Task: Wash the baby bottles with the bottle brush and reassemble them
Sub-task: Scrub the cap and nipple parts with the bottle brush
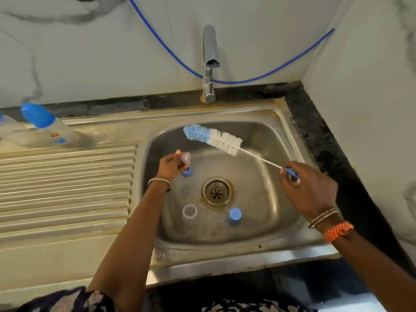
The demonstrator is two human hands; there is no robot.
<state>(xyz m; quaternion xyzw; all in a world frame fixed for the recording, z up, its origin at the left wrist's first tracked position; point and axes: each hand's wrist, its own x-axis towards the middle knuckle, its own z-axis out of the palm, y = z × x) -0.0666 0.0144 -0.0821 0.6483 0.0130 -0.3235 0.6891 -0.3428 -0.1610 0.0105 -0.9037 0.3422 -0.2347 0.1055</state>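
Steel sink (279,122) sits in the marble-walled corner; left hand (170,164) grips what seems a teat (186,159); right hand (308,188) holds the bottle brush (213,139) over the basin.

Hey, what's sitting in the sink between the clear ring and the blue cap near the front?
Nothing: in the head view, only bare wet steel separates the clear ring from the blue cap; the drain sits farther back.

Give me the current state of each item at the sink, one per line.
Left hand: pinching a clear bottle part over the basin.
Right hand: gripping the bottle brush by its handle, bristles raised, touching nothing.
Blue ring: on the basin floor beside the left hand.
Clear ring: on the basin floor, loose.
Blue cap: on the basin floor, loose.
Tap: no water running.
Capped bottle: on the drainboard.
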